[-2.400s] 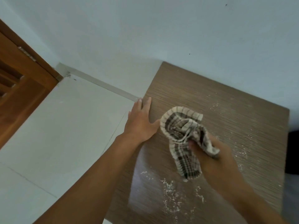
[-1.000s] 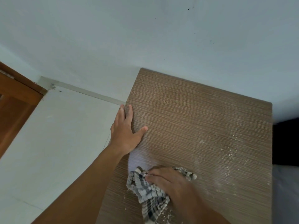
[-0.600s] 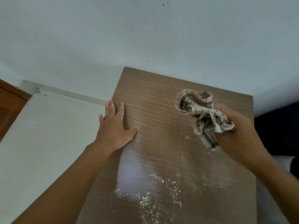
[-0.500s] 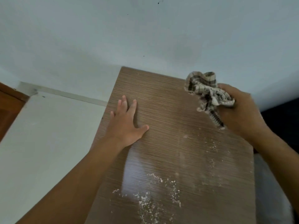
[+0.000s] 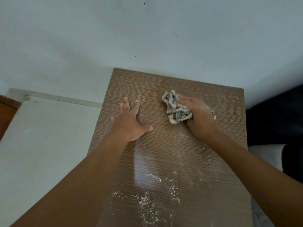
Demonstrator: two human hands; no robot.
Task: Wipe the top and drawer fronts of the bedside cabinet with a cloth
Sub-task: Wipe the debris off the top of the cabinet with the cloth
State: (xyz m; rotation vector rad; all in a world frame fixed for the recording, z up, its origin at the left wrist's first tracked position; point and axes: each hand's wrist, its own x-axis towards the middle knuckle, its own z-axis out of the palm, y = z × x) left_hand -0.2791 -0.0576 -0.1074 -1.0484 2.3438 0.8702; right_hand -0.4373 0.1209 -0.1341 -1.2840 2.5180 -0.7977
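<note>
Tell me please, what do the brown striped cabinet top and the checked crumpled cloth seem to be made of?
Brown striped cabinet top: probably laminate or veneered board with printed fine grain lines; semi-glossy, as the near part reflects light. Checked crumpled cloth: soft woven fabric, maybe cotton, matte; it bunches in folds under the right hand.

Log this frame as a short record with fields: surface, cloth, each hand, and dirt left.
surface: brown wood-grain cabinet top, set against a pale wall
cloth: crumpled checked grey-and-white cloth, pressed on the top near its far right
right hand: closed on the cloth
left hand: flat on the top, fingers spread, holding nothing
dirt left: white powdery crumbs on the near part
drawer fronts: out of view
</note>
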